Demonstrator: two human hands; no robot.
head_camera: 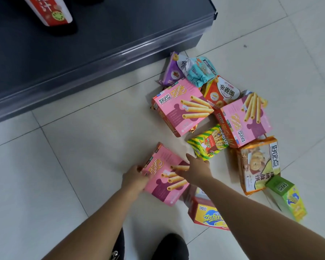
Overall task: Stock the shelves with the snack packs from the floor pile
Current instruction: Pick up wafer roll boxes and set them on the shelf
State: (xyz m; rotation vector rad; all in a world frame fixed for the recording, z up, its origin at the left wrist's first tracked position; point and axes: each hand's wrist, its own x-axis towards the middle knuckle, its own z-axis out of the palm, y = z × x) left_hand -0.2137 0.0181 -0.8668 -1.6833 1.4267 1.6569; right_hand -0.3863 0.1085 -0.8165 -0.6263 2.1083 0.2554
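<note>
Pink box (162, 182) (wafer rolls) between hands (134, 178)

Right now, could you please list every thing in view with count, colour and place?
egg-roll boxes: 3, pink, two in pile, one between the hands
purple bag: 1, purple, pile's far end
light-blue bag: 1, pale blue, beside it
ring-snack bag: 1, red, behind pink boxes
striped bag: 1, yellow-green, pile's middle
cookie bag: 1, orange-green, right side
green box: 1, green-yellow, near right
Zechees box: 1, red-yellow, under right forearm
shelf: 1, dark grey, upper left
red pack: 1, red-white, on shelf
shoe: 1, black, bottom edge
left hand: 1, grips held box's edge
right hand: 1, fingers lie on its face
</note>
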